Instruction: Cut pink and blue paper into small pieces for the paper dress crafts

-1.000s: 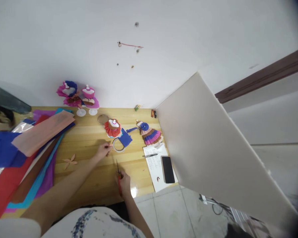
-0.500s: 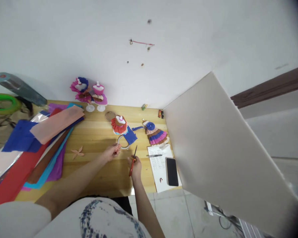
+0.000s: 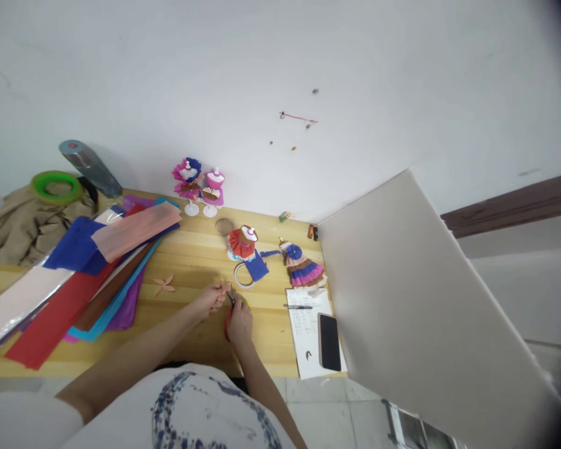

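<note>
Pinched in my left hand [image 3: 211,300] is a small piece of peach paper [image 3: 225,287]. My right hand [image 3: 240,320] is closed on red-handled scissors [image 3: 228,321], whose blades meet the peach paper. A peach paper flower shape [image 3: 164,285] lies on the wooden table [image 3: 187,340] to the left. Just beyond my hands are a roll of white tape [image 3: 237,275], a blue paper piece [image 3: 257,268] and a small dress form in a red ruffled skirt [image 3: 242,243].
Colored paper sheets [image 3: 88,280] cover the left side. Two dress forms [image 3: 210,193] stand by the wall. A layered paper dress [image 3: 302,265], a pen [image 3: 299,307], a phone [image 3: 329,342] and a written sheet [image 3: 303,333] lie right, beside a pale board [image 3: 402,299].
The scissors have moved left and turned, bringing their blades to the peach paper in my left hand. The camera view has shifted, so the table things appear farther right and slightly lower.
</note>
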### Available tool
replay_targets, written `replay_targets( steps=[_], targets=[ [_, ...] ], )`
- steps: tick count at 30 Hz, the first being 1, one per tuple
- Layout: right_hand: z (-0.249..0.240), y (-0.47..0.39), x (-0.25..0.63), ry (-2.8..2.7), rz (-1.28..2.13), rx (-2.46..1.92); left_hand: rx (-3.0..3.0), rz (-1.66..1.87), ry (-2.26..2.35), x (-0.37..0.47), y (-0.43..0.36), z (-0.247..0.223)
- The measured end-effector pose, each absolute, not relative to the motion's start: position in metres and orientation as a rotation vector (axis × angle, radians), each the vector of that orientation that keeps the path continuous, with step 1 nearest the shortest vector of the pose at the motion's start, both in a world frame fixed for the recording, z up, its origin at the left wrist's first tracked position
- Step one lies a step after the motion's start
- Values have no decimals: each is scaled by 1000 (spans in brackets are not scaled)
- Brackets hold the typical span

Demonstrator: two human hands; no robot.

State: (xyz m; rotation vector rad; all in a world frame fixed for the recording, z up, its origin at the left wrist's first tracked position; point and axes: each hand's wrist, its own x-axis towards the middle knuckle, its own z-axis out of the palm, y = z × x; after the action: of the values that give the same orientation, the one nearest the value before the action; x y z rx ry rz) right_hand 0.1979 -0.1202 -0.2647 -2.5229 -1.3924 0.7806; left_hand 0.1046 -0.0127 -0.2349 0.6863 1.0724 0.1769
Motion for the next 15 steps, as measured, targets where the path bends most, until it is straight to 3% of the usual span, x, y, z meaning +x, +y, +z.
replay_targets(
  steps=[8,15],
  targets=[
    [-267,-118,198,-1664,862,-2400,640,217,1173,85,-25,-209],
    [-273,-116,195,-1565,881,-2399,698,148,1203,86,-32,-206]
  ],
)
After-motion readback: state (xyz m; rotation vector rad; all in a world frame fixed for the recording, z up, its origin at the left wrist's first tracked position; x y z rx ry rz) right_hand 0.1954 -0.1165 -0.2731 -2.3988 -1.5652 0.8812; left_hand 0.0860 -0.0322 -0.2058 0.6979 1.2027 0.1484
